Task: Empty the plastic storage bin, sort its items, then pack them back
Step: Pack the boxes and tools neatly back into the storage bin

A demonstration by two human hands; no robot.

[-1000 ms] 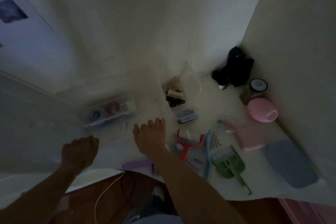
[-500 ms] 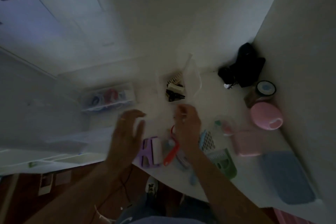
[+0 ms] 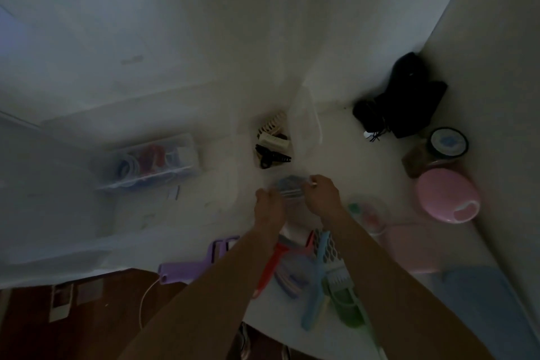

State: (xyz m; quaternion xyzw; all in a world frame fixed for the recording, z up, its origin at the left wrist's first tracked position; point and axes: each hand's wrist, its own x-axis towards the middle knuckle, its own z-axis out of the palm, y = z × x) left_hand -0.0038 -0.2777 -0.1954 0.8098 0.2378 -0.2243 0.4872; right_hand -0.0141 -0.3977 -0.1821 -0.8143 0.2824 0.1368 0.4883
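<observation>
The room is dim. Both my hands meet over the white table, holding a small clear plastic box [image 3: 289, 188] with bluish contents between them. My left hand [image 3: 267, 204] grips its left side and my right hand [image 3: 321, 193] its right side. Just beyond stands a clear plastic bin [image 3: 305, 123] with hair clips and combs [image 3: 273, 143] inside. Under my forearms lie a purple comb [image 3: 187, 270], a red brush [image 3: 270, 267], a blue comb [image 3: 317, 280] and a green scoop [image 3: 344, 298].
A clear box with coloured rings [image 3: 152, 161] sits at the left. A black bag [image 3: 400, 102] fills the far corner, with a round jar [image 3: 448, 142], a pink round case [image 3: 447, 196], a pink flat box [image 3: 412, 245] and a blue-grey pad [image 3: 485, 310] along the right wall.
Both hands have moved forward and together onto the small clear box; half a second ago the left hand was open and lower left.
</observation>
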